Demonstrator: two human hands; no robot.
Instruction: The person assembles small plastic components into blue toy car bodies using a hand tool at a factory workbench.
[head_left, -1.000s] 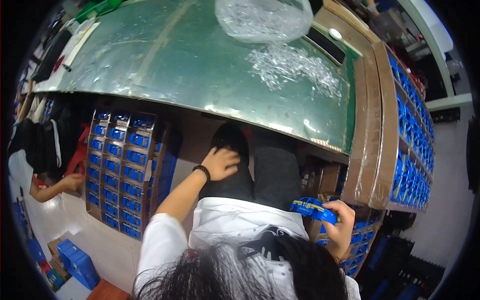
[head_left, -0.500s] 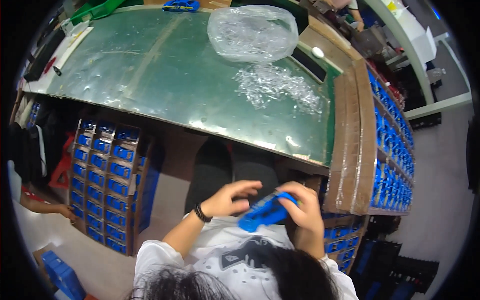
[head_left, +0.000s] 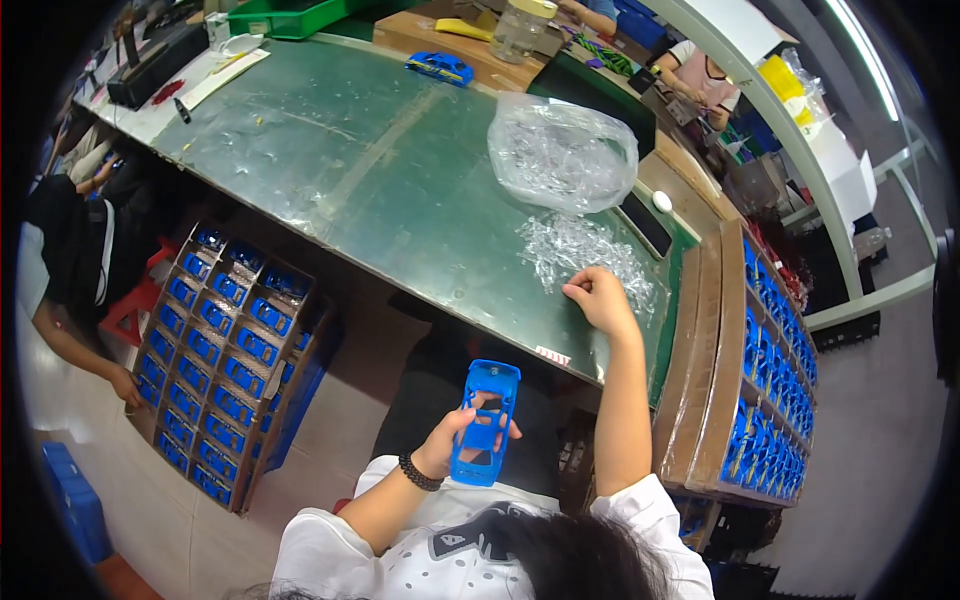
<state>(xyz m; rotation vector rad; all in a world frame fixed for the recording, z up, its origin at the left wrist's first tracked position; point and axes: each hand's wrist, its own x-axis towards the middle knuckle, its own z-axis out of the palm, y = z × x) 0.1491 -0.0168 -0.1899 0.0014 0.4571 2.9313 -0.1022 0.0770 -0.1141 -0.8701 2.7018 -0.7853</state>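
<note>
Left hand on blue car shell, right hand at clear pieces.
I see left fingers wrapped around the shell, just off the table's near edge; right fingertips bunch together toward its near right corner, whether pinching a piece I cannot tell.

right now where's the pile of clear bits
In the head view, the pile lies on the green table, right of centre, below the clear bag, the right hand at its lower edge.
</note>
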